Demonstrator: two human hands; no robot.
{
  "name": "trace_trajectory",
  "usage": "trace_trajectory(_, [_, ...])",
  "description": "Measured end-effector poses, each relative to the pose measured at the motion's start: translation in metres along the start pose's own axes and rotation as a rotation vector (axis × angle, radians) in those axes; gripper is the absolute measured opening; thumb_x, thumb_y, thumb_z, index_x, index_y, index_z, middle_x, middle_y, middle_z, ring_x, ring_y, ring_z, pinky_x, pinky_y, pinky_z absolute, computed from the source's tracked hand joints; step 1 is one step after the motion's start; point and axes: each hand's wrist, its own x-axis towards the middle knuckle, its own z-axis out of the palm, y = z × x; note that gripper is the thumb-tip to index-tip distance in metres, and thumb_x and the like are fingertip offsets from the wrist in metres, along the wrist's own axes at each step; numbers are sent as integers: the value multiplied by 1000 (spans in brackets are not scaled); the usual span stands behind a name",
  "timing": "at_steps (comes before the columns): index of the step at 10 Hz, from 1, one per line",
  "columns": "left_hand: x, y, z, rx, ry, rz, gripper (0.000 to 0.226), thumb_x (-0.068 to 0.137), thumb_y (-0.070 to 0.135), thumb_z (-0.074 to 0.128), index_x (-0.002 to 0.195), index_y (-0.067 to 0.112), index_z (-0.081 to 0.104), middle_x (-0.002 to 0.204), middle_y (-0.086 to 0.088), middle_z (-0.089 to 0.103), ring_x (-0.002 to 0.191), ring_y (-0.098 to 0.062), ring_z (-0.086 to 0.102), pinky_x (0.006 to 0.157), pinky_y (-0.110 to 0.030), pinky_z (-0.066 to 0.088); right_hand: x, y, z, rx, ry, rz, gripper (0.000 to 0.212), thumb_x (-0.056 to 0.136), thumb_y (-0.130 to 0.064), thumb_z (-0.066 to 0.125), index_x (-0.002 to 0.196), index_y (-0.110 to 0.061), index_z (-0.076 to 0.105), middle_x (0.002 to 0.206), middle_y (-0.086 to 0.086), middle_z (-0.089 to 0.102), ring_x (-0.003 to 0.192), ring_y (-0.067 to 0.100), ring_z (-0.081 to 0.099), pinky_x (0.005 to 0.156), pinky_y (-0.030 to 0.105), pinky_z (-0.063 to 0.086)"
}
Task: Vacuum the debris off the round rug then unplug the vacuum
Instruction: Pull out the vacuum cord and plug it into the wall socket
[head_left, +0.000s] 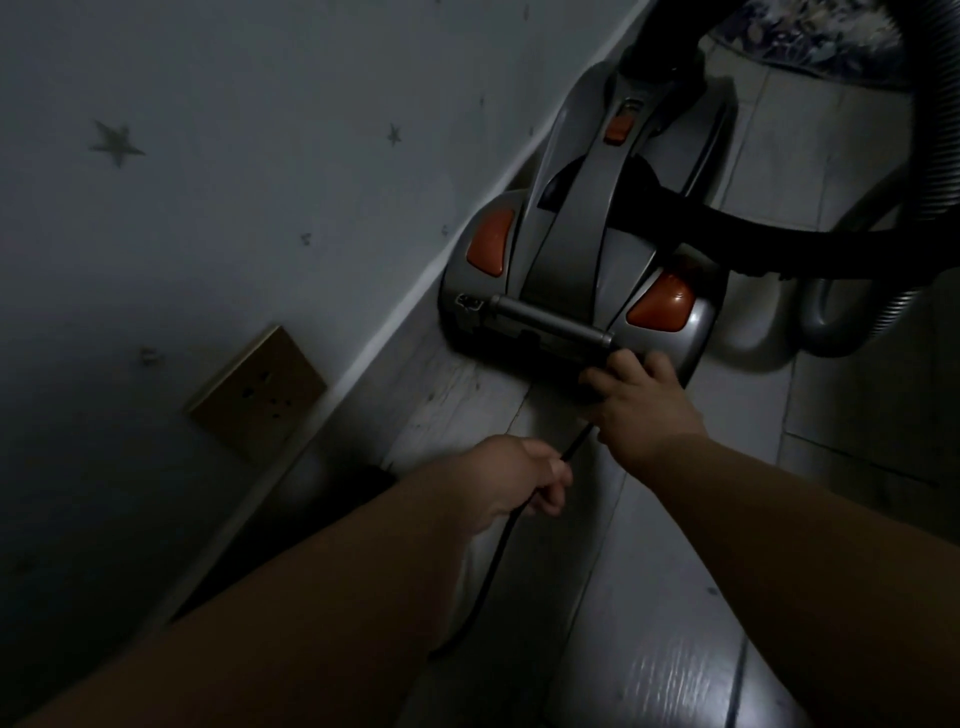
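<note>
Silver-grey canister vacuum (571, 249) lengthwise along wall (260, 156), hose end far
left hand (524, 478) pinches thin black cord (498, 551); grip of right hand (639, 405) lost in shadow

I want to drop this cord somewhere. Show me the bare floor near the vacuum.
Bare floor lies near the camera, right of the cord and below the right hand. Crowded: the vacuum sits against the wall, its hose looping on the right.

Everything I see is dim and soft. Weak light catches the far vacuum (571, 249) and streaks the near floor (670, 670); shadow swallows the near-left wall (78, 467); edges bend.
</note>
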Motion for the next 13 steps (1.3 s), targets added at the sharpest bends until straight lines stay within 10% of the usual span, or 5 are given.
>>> trace_trajectory(3, [-60,-48,-47,266,-293,-72,22,95,25,46,106,15,62,85,10,66,91,-10,60,84,-29,43,-1,-11,-1,40,6,55,35,94,-35,53,127,-34,64,152,-4,27,136,29,16,97,45,8])
trace_trajectory(6, [2,13,-6,172,69,-42,16,96,25,48,92,15,60,85,-2,64,81,-15,60,74,-29,44,1,5,-4,122,72,-12,33,96,-33,50,127,-31,63,141,-9,41,131,25,24,90,37,14])
trace_trajectory(9, [50,55,31,795,90,-57,31,98,14,41,124,4,55,127,-12,57,99,-19,59,84,-27,47,2,18,1,100,85,-113,33,94,-33,54,124,-30,67,142,-5,44,130,28,28,94,37,20])
trace_trajectory(10, [46,41,21,223,192,-98,30,96,6,43,120,-2,58,122,-18,62,70,-9,54,67,-19,45,0,19,1,58,62,-84,35,96,-32,52,128,-28,64,149,-5,36,134,27,24,100,39,23])
trace_trajectory(13, [-10,4,-25,162,-142,39,19,97,18,48,104,17,65,84,4,65,81,-4,59,82,-26,41,2,7,-1,72,26,-7,33,95,-38,52,126,-35,64,149,-6,32,133,27,20,99,40,18])
